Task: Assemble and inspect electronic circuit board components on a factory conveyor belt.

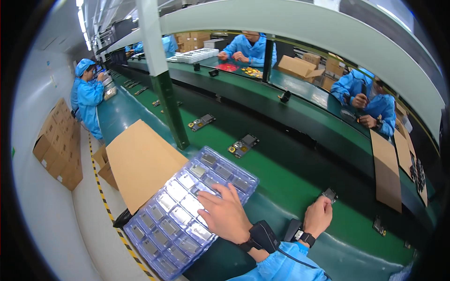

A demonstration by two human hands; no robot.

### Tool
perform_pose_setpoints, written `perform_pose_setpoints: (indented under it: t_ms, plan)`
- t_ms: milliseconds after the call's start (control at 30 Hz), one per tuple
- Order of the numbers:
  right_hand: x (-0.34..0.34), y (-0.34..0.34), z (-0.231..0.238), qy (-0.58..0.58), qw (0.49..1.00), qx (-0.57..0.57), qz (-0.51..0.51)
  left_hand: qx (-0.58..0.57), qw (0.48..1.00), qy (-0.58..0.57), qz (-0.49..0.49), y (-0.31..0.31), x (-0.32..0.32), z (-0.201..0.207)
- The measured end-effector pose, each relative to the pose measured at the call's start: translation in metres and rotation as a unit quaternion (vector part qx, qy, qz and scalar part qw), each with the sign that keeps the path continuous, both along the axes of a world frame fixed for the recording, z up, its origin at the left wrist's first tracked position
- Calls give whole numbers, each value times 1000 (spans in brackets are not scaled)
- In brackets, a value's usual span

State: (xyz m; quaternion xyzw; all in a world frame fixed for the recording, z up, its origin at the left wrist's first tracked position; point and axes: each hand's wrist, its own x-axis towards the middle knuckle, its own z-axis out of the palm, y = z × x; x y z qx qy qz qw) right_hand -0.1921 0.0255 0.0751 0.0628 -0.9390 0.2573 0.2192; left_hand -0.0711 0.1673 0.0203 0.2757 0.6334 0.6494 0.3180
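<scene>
My left hand (226,213) rests over a clear plastic blister tray (253,181), fingers spread and fingertips down among its pockets. Flat silvery rectangular parts (180,215) fill many of these pockets. Whether a fingertip touches one of them is hard to see. Over the green belt to the right, my right hand (318,215) pinches a small dark circuit board (330,194) by its near edge. Its fingertips are partly hidden behind the hand. Both wrists wear black bands with small devices.
Circuit boards (243,145) lie spaced along the green conveyor belt (281,174). A cardboard sheet (145,161) lies under the tray's far left side. A green and white post (169,107) rises beyond it. Co-workers in blue (89,96) sit along the line; cartons (61,145) stand at left.
</scene>
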Motion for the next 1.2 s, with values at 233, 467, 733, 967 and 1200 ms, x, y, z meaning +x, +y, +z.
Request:
perform_pose_setpoints:
  t_ms: [233, 467, 733, 967, 1200]
  plan:
    - [-15, -8, -10, 56, 995, -56, -64, 17, 925, 324, 197, -7, -24, -1]
    - [-14, -8, -3, 85, 980, -121, -136, -206, 876, 436, 29, -7, -8, 5]
    - [-37, -32, -9, 91, 956, -246, -133, -62, 923, 380, 6, -3, -17, -3]
    - [-38, -18, -6, 143, 923, -341, -111, 55, 974, 211, 52, -2, -2, 16]
    - [75, 25, 8, 181, 912, -365, -35, 95, 989, 107, -23, 1, 0, 0]
